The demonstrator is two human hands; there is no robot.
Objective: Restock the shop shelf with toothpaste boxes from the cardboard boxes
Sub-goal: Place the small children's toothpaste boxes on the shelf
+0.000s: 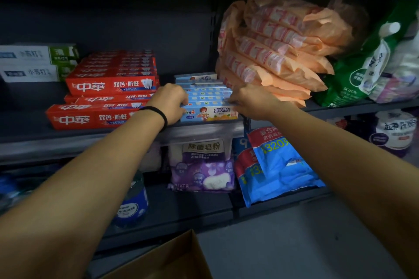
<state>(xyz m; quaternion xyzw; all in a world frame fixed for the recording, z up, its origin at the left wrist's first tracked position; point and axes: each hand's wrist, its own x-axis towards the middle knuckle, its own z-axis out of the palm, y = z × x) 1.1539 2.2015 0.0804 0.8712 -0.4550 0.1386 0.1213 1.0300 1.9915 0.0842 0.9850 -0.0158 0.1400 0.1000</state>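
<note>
Blue kids' toothpaste boxes [207, 95] sit between both hands | left hand [170, 103] curled round stack's left end | right hand [249, 101] gripping right end | both arms stretched out

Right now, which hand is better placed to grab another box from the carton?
Probably left. Both hands grip the blue boxes on the shelf, but the carton sits low and left of centre, under the left arm. Its contents are hidden.
</note>
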